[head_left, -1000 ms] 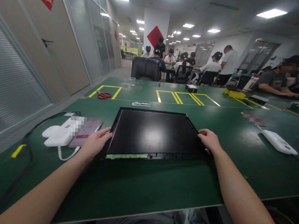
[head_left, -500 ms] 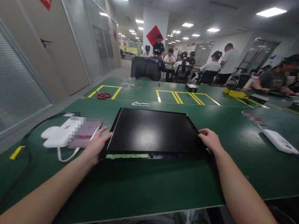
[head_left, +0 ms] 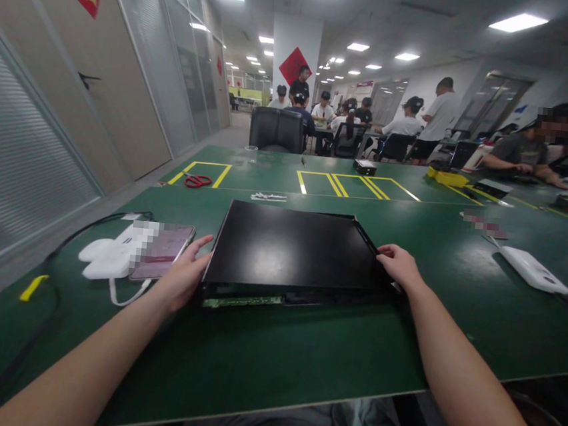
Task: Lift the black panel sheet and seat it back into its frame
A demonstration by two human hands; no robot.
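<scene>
Nearer you than the scissors (head_left: 197, 181) and to their right, the screen (head_left: 285, 246) tilts over its frame (head_left: 305, 301) on the surface (head_left: 259, 365), your right grip (head_left: 398, 265) holding the frame's edge, your left grip (head_left: 188, 274) touching the screen, whether closed I can't tell.

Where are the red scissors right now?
Head view, left of centre: the red-handled scissors lie on the green table, at the yellow tape outline, beyond the black screen panel.
</scene>
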